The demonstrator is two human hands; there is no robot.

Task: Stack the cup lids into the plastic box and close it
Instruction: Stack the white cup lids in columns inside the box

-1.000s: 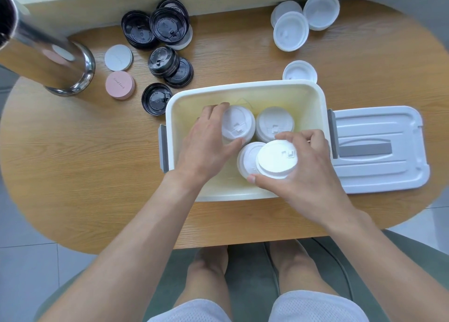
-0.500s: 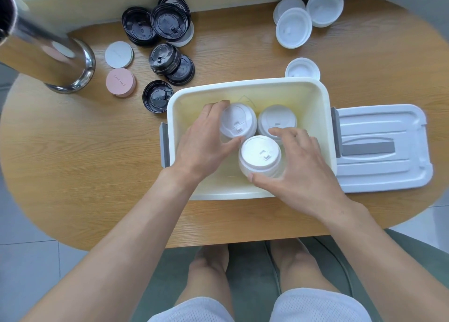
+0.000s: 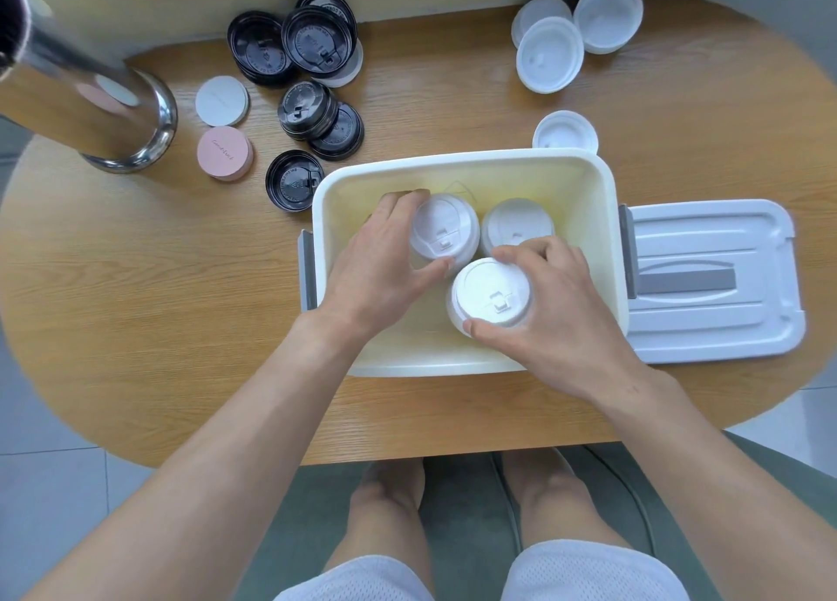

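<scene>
Task partly done. The cream rectangular plastic box (image 3: 466,165) sat open at the near middle of the oval wooden table (image 3: 136,292). Three stacks of white domed cup lids stood inside it: one at 11 o'clock in the box (image 3: 446,231), one at 1 o'clock (image 3: 514,224), one at 5 o'clock (image 3: 491,294).

The left hand (image 3: 380,265) curled round the 11 o'clock stack, fingers on its far side, thumb at its near edge. The right hand (image 3: 552,310) gripped the 5 o'clock stack, thumb on the near rim, fingers wrapped over the far side. Judged: both hands were seating or straightening stacks.

Left to do, by the look of it:
- Loose white plastic lids at 1 o'clock on the table (image 3: 550,54), plus one white lid just beyond the box's far wall (image 3: 564,131).
- Black plastic cup lids in a cluster at 11 o'clock (image 3: 312,40), one lying just beside the box's far-left corner (image 3: 294,181).
- The pale grey box cover with grey handle (image 3: 711,278) lay flat at 3 o'clock, touching the box; closing not yet begun.

Whether the white disc (image 3: 222,100) and pink disc (image 3: 225,152) at 10 o'clock belonged to the task could not be told.
</scene>
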